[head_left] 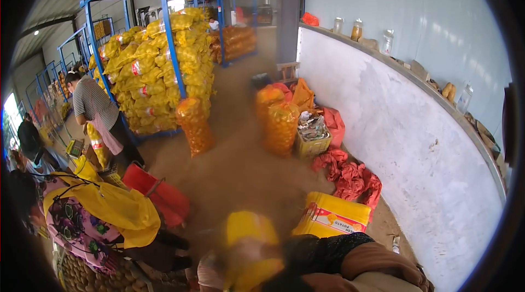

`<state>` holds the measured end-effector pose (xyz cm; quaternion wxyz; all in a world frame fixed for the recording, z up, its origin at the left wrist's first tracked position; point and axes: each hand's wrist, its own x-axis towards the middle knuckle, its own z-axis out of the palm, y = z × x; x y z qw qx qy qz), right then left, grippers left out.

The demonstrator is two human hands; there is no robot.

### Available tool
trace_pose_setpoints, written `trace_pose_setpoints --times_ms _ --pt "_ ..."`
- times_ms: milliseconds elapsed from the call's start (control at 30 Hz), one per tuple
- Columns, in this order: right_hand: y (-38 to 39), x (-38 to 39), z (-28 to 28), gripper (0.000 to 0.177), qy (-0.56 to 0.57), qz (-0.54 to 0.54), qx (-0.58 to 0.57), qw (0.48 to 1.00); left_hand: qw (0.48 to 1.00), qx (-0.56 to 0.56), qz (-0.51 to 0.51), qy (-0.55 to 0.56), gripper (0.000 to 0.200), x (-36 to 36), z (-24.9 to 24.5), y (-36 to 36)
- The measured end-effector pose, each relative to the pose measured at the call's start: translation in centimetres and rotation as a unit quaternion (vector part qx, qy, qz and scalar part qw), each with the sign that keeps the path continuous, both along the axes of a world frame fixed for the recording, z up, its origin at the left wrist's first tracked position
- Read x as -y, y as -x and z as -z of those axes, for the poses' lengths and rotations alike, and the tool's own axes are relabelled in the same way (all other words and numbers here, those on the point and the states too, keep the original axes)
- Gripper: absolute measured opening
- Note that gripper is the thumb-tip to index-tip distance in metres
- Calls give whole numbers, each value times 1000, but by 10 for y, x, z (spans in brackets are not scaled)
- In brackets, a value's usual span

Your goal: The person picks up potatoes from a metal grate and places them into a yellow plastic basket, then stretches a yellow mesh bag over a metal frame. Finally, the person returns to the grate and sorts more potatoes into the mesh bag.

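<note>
A yellow bag [251, 229] at the bottom centre is strongly smeared by motion, with a paler patch across its middle. Dark and brown clothing [377, 262] of the wearer lies right of it. Neither my left hand nor my right hand can be made out clearly in the blur around the bag, so their fingers and hold are unclear. Just up and right of the clothing, flat yellow bags with a red and white potato label [333, 218] lie in a stack.
Filled yellow sacks [156, 73] stand stacked in a blue frame [170, 35]. Orange sacks [281, 128], a crate [314, 143] and red bags [353, 180] line the white wall [410, 144]. Two people [98, 100] [93, 215] are at the left, beside potatoes [98, 276].
</note>
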<state>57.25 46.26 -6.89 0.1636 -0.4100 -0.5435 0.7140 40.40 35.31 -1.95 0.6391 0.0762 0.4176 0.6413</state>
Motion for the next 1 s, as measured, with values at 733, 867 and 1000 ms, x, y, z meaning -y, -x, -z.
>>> trace_pose_setpoints --times_ms 733,867,1000 --pt "145 19 -55 31 -23 -181 58 982 936 -292 151 128 31 4 10 139" --pt "160 9 -52 33 -28 -235 101 966 953 -258 124 95 27 3 -8 143" --pt "157 11 -47 35 -7 -194 89 977 948 -298 97 51 29 9 35 157"
